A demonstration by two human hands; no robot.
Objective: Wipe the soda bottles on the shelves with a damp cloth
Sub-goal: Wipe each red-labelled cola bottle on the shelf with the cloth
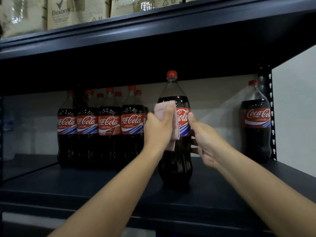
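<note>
**Cloth on the front bottle**

Dark steel shelf [68, 189] fills my view, with a pale wall behind it. One bottle [174, 161] stands upright alone near the front, dead centre, red cap on. My left hand [159, 130] presses a pink cloth [175, 132] flat against its label side at 9 o'clock — fingers lie over the cloth, thumb tucked behind, so it is grasping the cloth. My right hand [203, 139] wraps the bottle from 3 o'clock, thumb up on the label, fingers curled round the back, grasping it.

At 9 o'clock of that bottle a packed row [100, 124] of the same cola stands further back, touching shoulder to shoulder. At 3 o'clock, well apart, a lone bottle [256, 130] stands beside the perforated post [271, 117]. Up at 11 o'clock, on the upper shelf [153, 29] — beige Rexona packs [59, 12].
</note>
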